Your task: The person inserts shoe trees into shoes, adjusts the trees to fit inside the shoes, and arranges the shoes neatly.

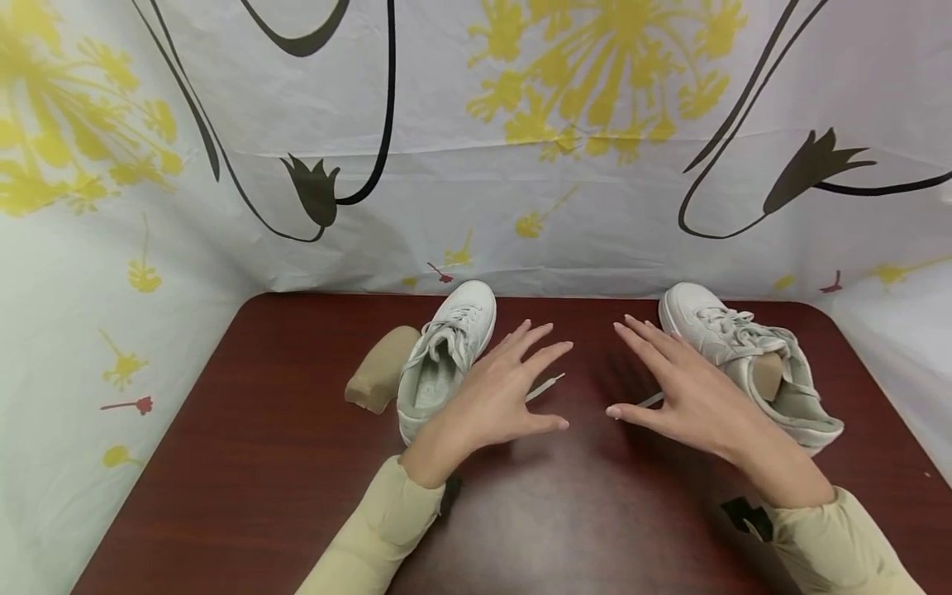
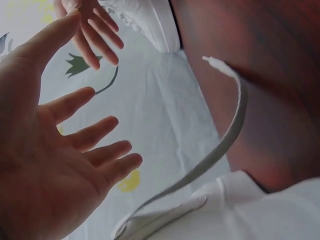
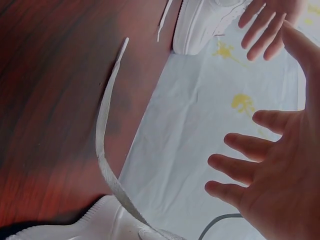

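Note:
My left hand (image 1: pixel 491 392) is held with fingers spread in front of a white sneaker (image 1: pixel 476 318) and overlaps its near side in the head view. On the other side, my right hand (image 1: pixel 687 392) spreads its fingers beside a second white sneaker (image 1: pixel 699 310). Both hands hold nothing, palms facing each other across a gap. A loose lace (image 2: pixel 231 132) runs up from the left sneaker in the left wrist view. Another lace (image 3: pixel 101 132) stretches from the right sneaker in the right wrist view. Inside the right sneaker sits a beige insert (image 1: pixel 766 376).
A beige shaped insert (image 1: pixel 384 368) lies on the dark red table (image 1: pixel 283 413), close to the left sneaker's outer side. White sheeting with printed yellow and dark flowers (image 1: pixel 476 190) stands behind the table and along its sides.

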`<state>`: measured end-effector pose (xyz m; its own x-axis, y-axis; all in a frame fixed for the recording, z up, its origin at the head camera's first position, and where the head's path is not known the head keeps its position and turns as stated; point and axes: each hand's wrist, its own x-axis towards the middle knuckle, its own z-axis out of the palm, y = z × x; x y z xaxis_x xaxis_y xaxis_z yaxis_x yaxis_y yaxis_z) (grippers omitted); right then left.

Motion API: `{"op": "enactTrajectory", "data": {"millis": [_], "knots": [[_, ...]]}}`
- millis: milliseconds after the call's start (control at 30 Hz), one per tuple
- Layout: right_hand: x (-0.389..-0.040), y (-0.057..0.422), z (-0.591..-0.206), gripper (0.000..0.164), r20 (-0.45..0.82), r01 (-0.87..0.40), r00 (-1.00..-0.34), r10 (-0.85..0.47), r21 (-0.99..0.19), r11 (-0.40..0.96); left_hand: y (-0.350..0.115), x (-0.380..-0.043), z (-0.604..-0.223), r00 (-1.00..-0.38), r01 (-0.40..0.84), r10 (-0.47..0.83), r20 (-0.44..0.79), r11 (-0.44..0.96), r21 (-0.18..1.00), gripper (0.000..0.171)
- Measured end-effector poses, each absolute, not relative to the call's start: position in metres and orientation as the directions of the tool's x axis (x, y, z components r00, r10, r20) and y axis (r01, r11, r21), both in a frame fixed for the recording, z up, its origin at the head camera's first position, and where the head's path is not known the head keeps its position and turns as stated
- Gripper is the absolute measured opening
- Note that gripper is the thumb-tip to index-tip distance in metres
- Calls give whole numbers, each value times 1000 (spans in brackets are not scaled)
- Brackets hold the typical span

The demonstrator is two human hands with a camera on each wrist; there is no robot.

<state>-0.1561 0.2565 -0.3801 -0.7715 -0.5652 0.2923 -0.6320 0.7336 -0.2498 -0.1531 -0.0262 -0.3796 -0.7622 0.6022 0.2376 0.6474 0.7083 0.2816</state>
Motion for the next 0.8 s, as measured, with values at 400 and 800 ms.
{"op": "enactTrajectory", "data": {"millis": [400, 800], "knots": [[-157, 244, -371, 100, 296, -652, -754, -587, -221, 726, -57, -155, -364, -789, 614, 548, 277, 697, 370, 81], [-161, 237, -373, 101, 283, -637, -767, -576, -230, 736, -73, -159, -364, -804, 594, 512, 302, 707, 383, 79]]}}
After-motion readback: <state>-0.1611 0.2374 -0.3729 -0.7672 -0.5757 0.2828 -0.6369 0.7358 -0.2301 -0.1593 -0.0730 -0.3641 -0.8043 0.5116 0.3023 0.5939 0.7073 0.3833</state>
